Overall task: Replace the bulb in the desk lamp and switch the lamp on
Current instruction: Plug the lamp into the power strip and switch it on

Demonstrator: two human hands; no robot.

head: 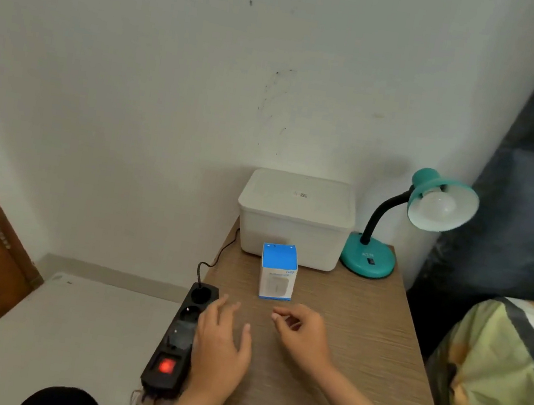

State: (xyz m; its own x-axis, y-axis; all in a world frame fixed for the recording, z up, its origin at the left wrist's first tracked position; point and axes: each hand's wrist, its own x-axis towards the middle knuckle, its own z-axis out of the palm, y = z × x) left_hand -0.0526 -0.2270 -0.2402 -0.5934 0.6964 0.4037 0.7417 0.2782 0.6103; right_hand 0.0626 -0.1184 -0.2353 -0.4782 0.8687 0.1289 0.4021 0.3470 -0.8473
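Frosted white glass-like bulb (438, 204) sits in the teal gooseneck desk lamp (393, 228) at the tabletop's far right corner; likely light and fragile, best gripped around its globe. Left hand (220, 344) spread, right hand (301, 335) loosely curled, both empty.

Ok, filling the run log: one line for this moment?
left hand open, empty | right hand empty | bulb box untouched | lamp unlit, bulb in

Both grips over near end of counter (359, 337), empty. Left grip (220, 344) sits beside right grip (301, 335), its outer edge over the power strip (177, 338) on counter's left edge. Bulb box (277, 271) stands just beyond the grips. Lidded bin (294, 220) behind box, at wall. Lamp (368, 255) right of bin, far beyond right grip, bulb (438, 205) in its shade. Bed (503, 376) right of counter.
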